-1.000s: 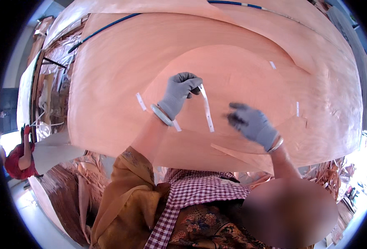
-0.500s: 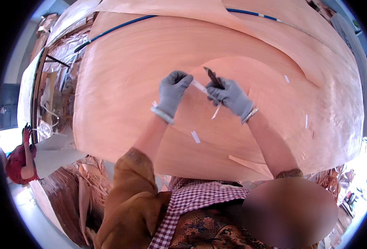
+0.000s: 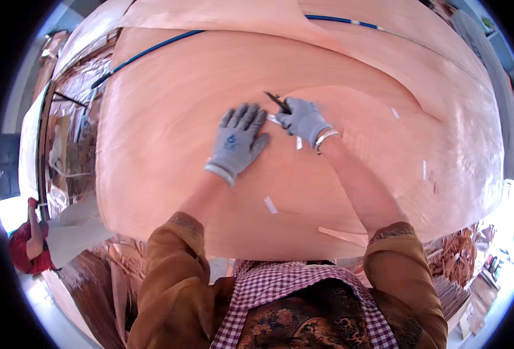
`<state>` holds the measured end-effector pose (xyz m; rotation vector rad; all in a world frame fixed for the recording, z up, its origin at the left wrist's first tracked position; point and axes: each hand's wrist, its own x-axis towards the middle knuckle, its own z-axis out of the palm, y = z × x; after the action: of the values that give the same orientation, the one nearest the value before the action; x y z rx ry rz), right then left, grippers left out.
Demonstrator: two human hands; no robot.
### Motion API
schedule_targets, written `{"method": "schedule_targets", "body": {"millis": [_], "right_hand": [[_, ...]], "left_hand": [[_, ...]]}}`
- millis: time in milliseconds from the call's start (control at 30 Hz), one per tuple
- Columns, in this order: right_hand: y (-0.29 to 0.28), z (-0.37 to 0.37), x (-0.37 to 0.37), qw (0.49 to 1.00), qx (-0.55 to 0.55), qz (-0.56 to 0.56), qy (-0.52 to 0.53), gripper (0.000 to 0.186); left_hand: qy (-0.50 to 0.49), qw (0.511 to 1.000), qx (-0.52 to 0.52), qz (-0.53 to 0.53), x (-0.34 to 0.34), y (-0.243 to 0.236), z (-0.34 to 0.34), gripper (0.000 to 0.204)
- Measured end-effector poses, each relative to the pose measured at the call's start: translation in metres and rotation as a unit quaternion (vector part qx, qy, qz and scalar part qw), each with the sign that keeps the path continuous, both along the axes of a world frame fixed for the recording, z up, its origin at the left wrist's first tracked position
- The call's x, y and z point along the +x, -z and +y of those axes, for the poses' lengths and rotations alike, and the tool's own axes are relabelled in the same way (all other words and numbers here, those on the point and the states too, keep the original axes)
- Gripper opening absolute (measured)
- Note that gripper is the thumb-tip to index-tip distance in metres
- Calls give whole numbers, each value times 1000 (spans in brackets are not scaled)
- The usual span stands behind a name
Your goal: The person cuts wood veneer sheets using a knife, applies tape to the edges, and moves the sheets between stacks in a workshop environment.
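Observation:
A broad sheet of pinkish wood veneer (image 3: 164, 134) covers the work surface in front of me. Gloved in grey, my left hand (image 3: 238, 141) lies flat on it with the fingers stretched out. Just to its right my right hand (image 3: 304, 121), gloved too, is closed around a slim dark tool (image 3: 276, 101) that looks like a knife, its end pointing up and left. A short white tape strip (image 3: 273, 118) shows between the two hands at the right fingertips. Another white tape end (image 3: 299, 142) sticks out below the right hand.
White tape pieces lie on the veneer near the front (image 3: 270, 205) and at the right. A narrow torn gap (image 3: 343, 234) runs near the front edge. Across the back lies a blue rod (image 3: 158, 45), partly under another sheet. At far left stands a person in red (image 3: 30, 241).
My left hand has come down from pinching the tape and now lies flat and spread on the veneer. My right hand has shifted slightly left, still holding the dark tool.

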<state>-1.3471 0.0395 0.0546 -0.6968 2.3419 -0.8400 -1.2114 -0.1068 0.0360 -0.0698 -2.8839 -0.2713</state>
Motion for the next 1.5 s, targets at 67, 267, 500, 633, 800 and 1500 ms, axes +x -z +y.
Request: {"method": "schedule_targets", "body": {"millis": [67,267,500,633,800,1500], "right_hand": [[-21,-1,16,998,23,-58,-5,19],[-14,26,44,983,-28,94,-157,38],[-20,92,-90,983,-90,-105,117,13],[-10,100,-99,975,-99,-137,140,17],[-10,103,-98,993,13,-2,116,25],[-36,270,146,889,-236,-277,279,21]], "left_hand": [[-5,998,-25,-58,7,-7,-8,49],[-4,996,-47,-76,1,-21,4,47],[84,995,-44,-8,-45,-34,24,41],[151,984,-3,99,-112,-21,63,40],[148,987,-21,55,-148,17,81,40],[261,958,-62,103,-106,-4,114,40]]}}
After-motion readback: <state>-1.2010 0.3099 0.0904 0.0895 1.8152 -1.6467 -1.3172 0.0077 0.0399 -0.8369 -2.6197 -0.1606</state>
